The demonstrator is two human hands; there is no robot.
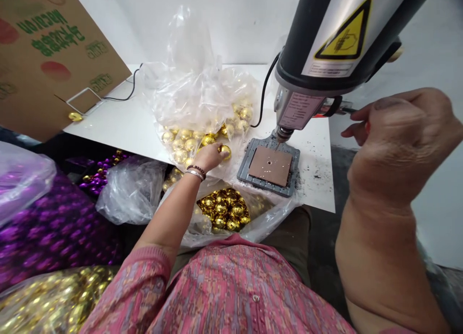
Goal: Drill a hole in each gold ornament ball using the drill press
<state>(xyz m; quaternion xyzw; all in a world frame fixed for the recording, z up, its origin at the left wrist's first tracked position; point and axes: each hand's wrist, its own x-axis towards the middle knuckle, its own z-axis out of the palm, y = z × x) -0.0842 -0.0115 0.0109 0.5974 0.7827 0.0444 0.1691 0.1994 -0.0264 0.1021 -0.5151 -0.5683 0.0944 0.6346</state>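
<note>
My left hand (210, 156) is closed on a shiny gold ball (225, 152), at the mouth of a clear plastic bag (184, 98) that holds several more gold balls. On my right, my right hand (401, 126) has its fingers curled at the lever (345, 106) of a bench drill press (294, 100); part of the grip is hidden. Below the drill bit (278, 142) lies a square brown board (270, 166) with a small hole, resting on the grey metal base (248, 176). No ball sits on the board.
An open bag of gold balls (226, 209) rests at my lap, against the white table (119, 124). A cardboard box (47, 59), a wire stand and a loose gold ball (75, 116) are at left. Purple balls in a bag (61, 223) stand below. Dark shavings dot the tabletop.
</note>
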